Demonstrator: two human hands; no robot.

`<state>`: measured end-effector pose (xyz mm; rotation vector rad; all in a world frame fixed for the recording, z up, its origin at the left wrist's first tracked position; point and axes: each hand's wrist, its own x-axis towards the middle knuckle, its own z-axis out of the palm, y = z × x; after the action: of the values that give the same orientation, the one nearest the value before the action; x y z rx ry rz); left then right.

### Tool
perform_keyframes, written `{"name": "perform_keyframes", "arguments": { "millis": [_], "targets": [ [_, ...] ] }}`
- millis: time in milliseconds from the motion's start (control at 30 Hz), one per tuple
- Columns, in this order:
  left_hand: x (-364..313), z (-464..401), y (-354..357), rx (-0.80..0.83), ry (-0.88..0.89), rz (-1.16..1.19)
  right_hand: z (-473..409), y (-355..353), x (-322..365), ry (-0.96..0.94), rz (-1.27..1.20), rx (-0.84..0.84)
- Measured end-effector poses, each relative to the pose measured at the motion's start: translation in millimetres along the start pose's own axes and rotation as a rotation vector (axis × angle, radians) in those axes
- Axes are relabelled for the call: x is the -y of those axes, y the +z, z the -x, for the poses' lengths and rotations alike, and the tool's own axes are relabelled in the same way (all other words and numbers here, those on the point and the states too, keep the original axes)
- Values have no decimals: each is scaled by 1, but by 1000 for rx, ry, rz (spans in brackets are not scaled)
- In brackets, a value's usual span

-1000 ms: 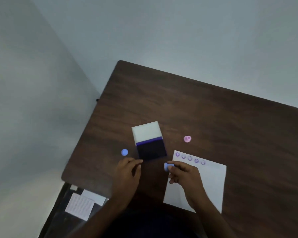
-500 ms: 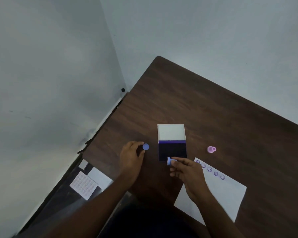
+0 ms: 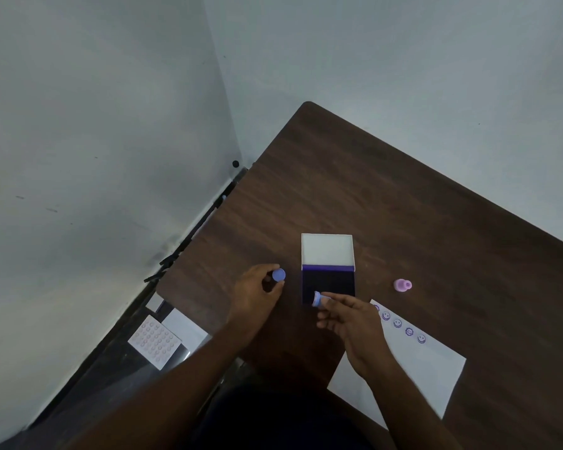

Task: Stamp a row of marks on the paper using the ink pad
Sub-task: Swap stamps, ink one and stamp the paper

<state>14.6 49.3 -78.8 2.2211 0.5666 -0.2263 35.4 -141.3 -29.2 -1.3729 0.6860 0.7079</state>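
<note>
Your ink pad (image 3: 328, 282) sits open on the dark wood surface (image 3: 387, 203), its white lid (image 3: 327, 249) flipped back on the far side. Your right hand (image 3: 348, 323) pinches the little blue stamp (image 3: 316, 299) right at the pad's near edge, touching the dark ink. Left of the pad, your left hand (image 3: 255, 295) grips a round blue cap (image 3: 278, 275) between thumb and fingers. The paper (image 3: 426, 368) lies near-right of the pad, with a row of smiley marks (image 3: 403, 326) along its far edge. A pink stamp (image 3: 402, 285) stands right of the pad.
</note>
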Motion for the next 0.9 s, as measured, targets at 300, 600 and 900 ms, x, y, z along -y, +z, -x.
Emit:
{"name": "perform_keyframes", "arguments": {
  "millis": [300, 600, 900],
  "targets": [
    [-23, 35, -16, 78, 48, 236, 4, 5, 3, -8, -66, 17],
    [-35, 48, -24, 179, -67, 173, 9, 15, 3, -33, -72, 91],
    [-45, 50, -30, 213, -27, 275, 8, 11, 0, -52, 1, 58]
  ]
}}
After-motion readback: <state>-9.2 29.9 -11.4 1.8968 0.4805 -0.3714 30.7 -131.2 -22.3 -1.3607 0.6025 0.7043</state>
